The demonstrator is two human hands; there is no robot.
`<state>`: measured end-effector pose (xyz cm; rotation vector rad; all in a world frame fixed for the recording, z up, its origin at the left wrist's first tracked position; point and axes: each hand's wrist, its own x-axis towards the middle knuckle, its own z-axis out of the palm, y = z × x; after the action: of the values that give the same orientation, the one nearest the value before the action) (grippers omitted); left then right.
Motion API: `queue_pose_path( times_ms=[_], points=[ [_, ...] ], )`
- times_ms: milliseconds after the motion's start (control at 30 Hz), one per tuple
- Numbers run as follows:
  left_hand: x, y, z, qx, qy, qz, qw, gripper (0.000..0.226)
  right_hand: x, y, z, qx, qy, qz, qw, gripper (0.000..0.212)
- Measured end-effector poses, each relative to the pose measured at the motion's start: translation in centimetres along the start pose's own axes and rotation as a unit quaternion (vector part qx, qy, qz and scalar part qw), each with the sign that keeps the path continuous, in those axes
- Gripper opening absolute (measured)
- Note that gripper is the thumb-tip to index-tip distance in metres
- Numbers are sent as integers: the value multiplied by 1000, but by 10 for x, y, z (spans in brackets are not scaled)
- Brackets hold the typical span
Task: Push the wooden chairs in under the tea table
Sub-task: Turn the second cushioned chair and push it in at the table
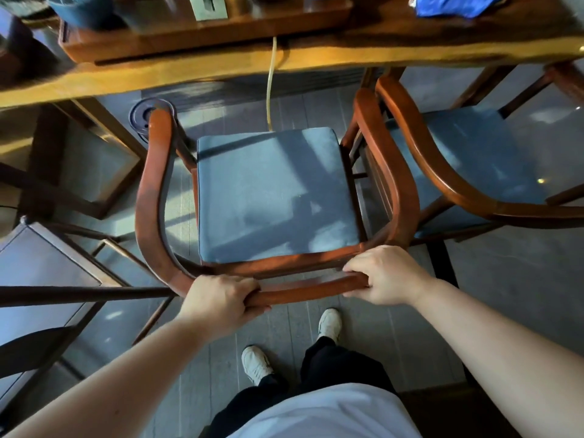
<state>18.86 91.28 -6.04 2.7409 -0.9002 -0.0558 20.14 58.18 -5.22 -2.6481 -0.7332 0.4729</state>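
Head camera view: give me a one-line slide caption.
Both hands, left and right, grip the back rail of a blue-cushioned wooden chair facing the tea table, beside a second chair.

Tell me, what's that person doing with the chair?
A person stands behind a wooden chair with a blue cushion and holds its curved back rail with both hands, left hand and right hand. The chair faces the tea table, but its seat is not yet under the tabletop. A second chair stands close beside it on the right, with its front part under the table. A yellowish cord hangs down from the table.
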Motion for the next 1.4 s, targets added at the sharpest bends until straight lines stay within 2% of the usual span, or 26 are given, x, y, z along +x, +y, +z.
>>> queue_pose_path(
  times_ms=[200,333,433,567,633,833,1133,1400],
  points=[
    [-1,5,13,-8,-4,28,1000,40,-9,7,4,-26,7,-3,1000,40],
    [0,-17,7,-11,-10,45,999,42,1,-5,11,-31,40,5,999,41],
    [2,-39,0,-11,-26,43,999,46,15,-13,11,-40,36,-5,999,43],
    [3,-44,-7,13,5,19,1000,48,31,-8,5,-90,21,-90,992,46],
    [5,-39,-6,8,18,13,1000,46,33,-1,2,-90,14,-107,990,43],
    [35,-22,1,21,24,5,999,43,34,28,-17,-61,22,-57,996,41],
    [54,-14,7,17,17,2,1000,46,37,34,-37,1,-27,28,999,28],
    [44,-4,5,13,28,-5,1000,41,24,34,-27,-21,-21,1,1000,35]
  ],
)
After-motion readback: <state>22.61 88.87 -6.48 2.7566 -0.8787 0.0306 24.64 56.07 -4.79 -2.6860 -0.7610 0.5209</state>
